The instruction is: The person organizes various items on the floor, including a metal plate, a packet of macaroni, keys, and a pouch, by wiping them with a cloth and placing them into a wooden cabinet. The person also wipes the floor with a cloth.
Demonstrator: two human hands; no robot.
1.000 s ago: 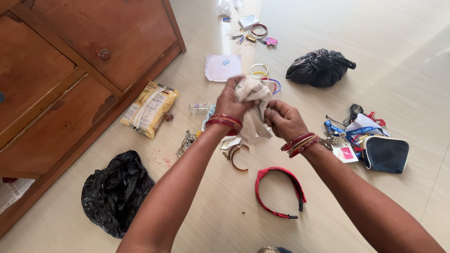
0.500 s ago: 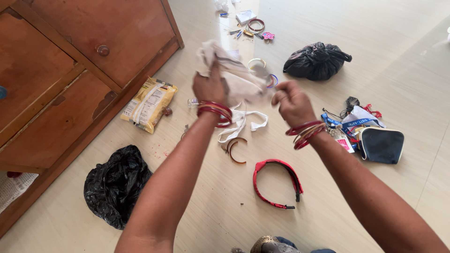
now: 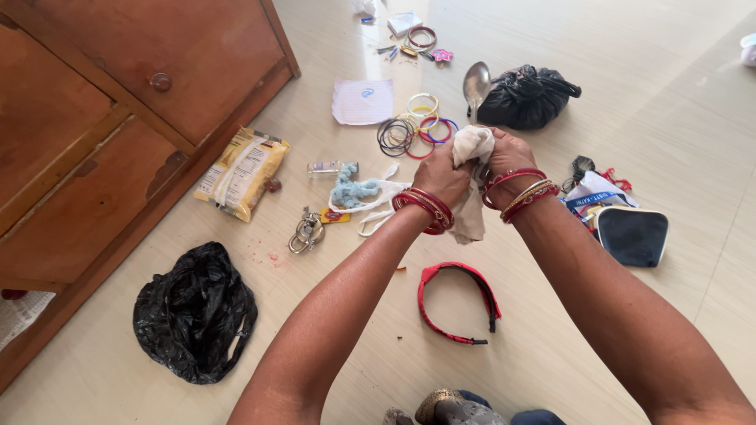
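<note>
White cloth point(image 3: 471, 181) bunched mid-scene above floor, wrapped round handle of metal spoon point(image 3: 476, 83), bowl poking up on far side. Left hand point(image 3: 443, 178) clamped tight on cloth's left side, right hand point(image 3: 508, 157) fisted round cloth top and spoon handle, both touching. Loose cloth tail hangs on near side. Red headband point(image 3: 459, 303) on floor just near of hands. Bangle pile point(image 3: 413, 130) far-left, tied black bag point(image 3: 526, 96) far-right, navy pouch point(image 3: 632, 235) right, yellow packet point(image 3: 242, 171) left by wooden cabinet point(image 3: 118, 118).
</note>
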